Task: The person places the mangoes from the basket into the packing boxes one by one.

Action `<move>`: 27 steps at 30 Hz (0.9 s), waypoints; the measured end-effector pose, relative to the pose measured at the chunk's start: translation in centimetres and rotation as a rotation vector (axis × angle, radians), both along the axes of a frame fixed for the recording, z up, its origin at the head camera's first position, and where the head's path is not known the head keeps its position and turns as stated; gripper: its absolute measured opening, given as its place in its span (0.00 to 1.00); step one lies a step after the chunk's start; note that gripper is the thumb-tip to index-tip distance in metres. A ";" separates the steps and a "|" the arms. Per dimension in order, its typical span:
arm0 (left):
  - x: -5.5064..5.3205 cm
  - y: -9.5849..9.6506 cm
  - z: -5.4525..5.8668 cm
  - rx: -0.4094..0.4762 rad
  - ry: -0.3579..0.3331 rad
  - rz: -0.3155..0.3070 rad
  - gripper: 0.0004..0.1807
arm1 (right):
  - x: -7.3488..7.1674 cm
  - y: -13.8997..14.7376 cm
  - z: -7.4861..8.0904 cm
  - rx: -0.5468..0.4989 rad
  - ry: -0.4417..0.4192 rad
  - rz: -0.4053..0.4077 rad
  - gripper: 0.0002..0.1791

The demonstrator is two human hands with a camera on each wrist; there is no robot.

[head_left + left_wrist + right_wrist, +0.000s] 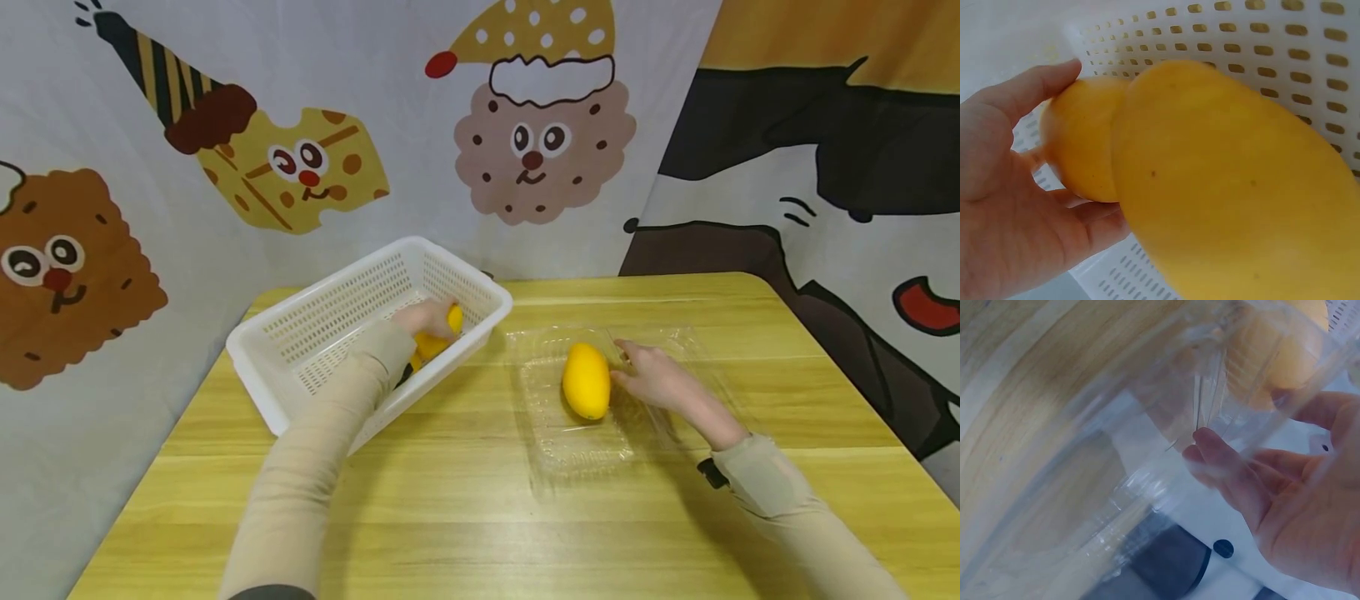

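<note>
My left hand [429, 319] reaches into a white plastic basket [258, 350] and grips a yellow mango [1082, 140], thumb on one side and fingers on the other. A second mango [1235, 181] lies closer to the wrist camera and hides part of the held one. To the right, a single mango [587, 381] sits in a clear plastic clamshell box [555, 450]. My right hand [656, 379] is beside that mango, over the middle of the box, fingers loosely bent. In the right wrist view its fingertips [1207, 440] meet the clear plastic, and the thumb is right at the mango.
Basket and box stand on a wood-grain table [450, 525], the basket angled at the back left. The box's other clear half [693, 358] spreads to the right under the right hand. A cloth with cartoon prints [420, 167] hangs behind the table.
</note>
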State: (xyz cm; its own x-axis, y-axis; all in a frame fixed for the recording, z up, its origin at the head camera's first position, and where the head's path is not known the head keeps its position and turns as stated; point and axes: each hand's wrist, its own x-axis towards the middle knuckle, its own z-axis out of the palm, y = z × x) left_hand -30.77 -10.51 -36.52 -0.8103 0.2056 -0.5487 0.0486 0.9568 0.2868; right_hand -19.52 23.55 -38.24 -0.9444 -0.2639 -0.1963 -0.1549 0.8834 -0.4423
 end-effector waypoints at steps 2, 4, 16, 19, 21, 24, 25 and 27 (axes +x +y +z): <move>0.0 -0.1 -0.1 -0.001 -0.004 -0.002 0.48 | 0.0 0.0 0.0 0.005 0.004 0.005 0.35; -0.2 -0.1 -0.3 -0.002 -0.020 0.001 0.50 | 0.0 0.0 0.1 0.008 0.007 0.008 0.35; 0.5 -0.3 -0.3 0.134 -0.115 0.072 0.42 | 0.1 0.0 0.2 0.008 0.009 0.012 0.35; 0.5 -0.4 -0.3 0.141 -0.121 0.075 0.41 | 0.1 0.0 0.2 0.008 0.010 0.011 0.35; 0.5 -0.4 -0.4 0.145 -0.129 0.077 0.41 | 0.1 0.0 0.2 0.008 0.007 0.008 0.35; 0.3 -0.4 -0.5 0.140 -0.123 0.065 0.41 | 0.1 0.0 0.2 0.011 0.002 0.002 0.35; 0.2 -0.5 -0.6 0.128 -0.111 0.051 0.40 | 0.1 0.0 0.2 0.012 0.002 0.003 0.35; 0.0 -0.5 -0.6 0.112 -0.085 0.021 0.40 | 0.0 0.0 0.2 0.013 -0.001 0.001 0.36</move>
State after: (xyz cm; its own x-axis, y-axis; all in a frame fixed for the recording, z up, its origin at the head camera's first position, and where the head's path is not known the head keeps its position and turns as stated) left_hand -30.76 -11.01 -37.13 -0.7665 0.2528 -0.5904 -0.0005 0.9191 0.3941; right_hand -19.50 23.54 -38.05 -0.9440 -0.2623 -0.2002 -0.1556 0.8889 -0.4308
